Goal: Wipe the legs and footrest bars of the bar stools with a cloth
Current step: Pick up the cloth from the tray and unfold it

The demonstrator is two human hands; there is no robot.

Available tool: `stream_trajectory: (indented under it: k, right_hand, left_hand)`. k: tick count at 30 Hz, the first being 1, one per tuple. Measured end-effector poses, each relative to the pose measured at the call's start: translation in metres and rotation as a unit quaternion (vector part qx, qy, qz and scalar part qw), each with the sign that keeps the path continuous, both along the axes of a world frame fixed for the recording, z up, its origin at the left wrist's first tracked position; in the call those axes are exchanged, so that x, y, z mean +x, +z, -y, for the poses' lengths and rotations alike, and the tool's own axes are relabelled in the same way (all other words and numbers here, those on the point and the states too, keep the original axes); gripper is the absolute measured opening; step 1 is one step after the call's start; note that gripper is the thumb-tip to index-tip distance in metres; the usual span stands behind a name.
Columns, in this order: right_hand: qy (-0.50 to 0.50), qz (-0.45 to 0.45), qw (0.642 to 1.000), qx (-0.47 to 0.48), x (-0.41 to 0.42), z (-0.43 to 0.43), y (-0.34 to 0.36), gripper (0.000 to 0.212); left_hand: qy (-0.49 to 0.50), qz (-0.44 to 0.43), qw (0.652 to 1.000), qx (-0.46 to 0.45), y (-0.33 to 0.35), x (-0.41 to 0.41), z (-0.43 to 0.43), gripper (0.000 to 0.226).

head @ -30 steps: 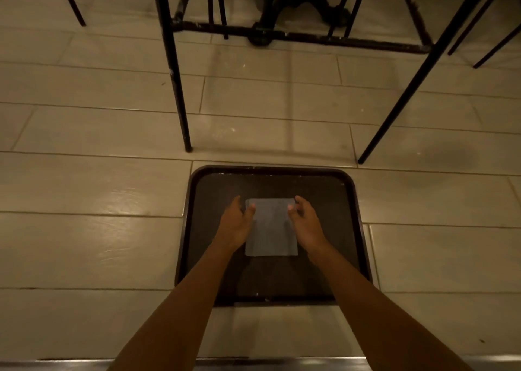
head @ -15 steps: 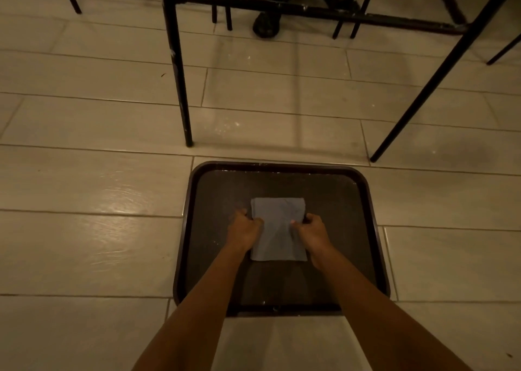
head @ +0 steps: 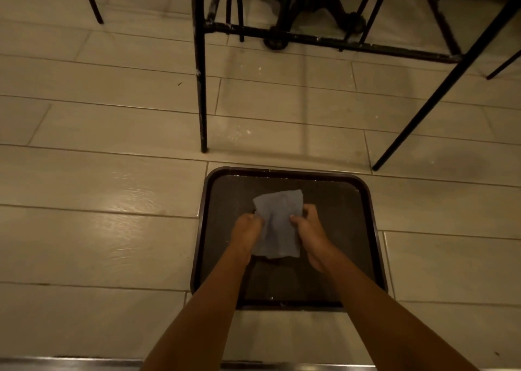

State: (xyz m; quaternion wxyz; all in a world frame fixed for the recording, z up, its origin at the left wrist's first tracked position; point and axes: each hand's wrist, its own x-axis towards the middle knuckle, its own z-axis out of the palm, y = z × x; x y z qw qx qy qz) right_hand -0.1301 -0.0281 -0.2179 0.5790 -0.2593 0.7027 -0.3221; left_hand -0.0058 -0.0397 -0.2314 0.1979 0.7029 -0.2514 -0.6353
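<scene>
While two bare forearms reach forward from the bottom of the view, a blue-grey cloth (head: 277, 224) is held between both hands over a dark, square tray (head: 375, 229) with rounded corners, which is laid flat on a pale tiled floor (head: 98, 173).

The cloth is placed over the middle of the tray, a little nearer the far edge than the near edge. Its long axis runs from the near edge towards the far edge, tilted slightly, so that its far end points away from the person and a little to the right. A shadow is seen under its near end (it looks raised off the tray there).

The cloth's left edge is pinched by the left hand (head: 246, 234), whose fingers are curled tightly together. Its right edge is gripped by the right hand (head: 310, 235), with the thumb laid on top and the fingers curled round the far side.

Beyond the tray's far edge, a black bar stool is seen: one leg (head: 200, 88) stands upright near the far left corner, a second leg (head: 439, 94) slants up and to the right, and a scuffed footrest bar (head: 324, 39) is joined between them.
</scene>
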Motion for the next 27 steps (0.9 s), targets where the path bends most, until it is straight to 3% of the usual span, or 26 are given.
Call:
stream_trajectory:
  k: [4, 6, 11, 18, 22, 27]
  right_hand:
    - [-0.023, 0.078, 0.997, 0.002, 0.012, -0.005, 0.037, 0.017]
    - [-0.03, 0.117, 0.993, -0.009, 0.02, -0.007, 0.058, 0.017]
    - [-0.046, 0.189, 0.98, -0.033, 0.055, -0.003, 0.123, 0.018]
    - [-0.038, 0.251, 0.966, -0.045, 0.132, 0.01, 0.203, 0.016]
    - [-0.039, 0.257, 0.963, -0.066, 0.167, 0.027, 0.238, 0.017]
    - [-0.038, 0.247, 0.964, -0.091, 0.196, 0.054, 0.271, 0.016]
  left_hand:
    - [0.067, -0.028, 0.997, 0.038, 0.043, 0.016, -0.001, 0.035]
    - [0.096, -0.096, 0.99, 0.027, 0.064, 0.029, -0.007, 0.044]
    - [0.112, -0.187, 0.976, 0.001, 0.126, 0.078, -0.015, 0.042]
    - [0.034, -0.206, 0.978, -0.025, 0.205, 0.156, 0.009, 0.042]
    - [0.012, -0.193, 0.98, -0.043, 0.244, 0.194, 0.032, 0.058]
    - [0.041, -0.196, 0.978, -0.057, 0.275, 0.22, 0.065, 0.035]
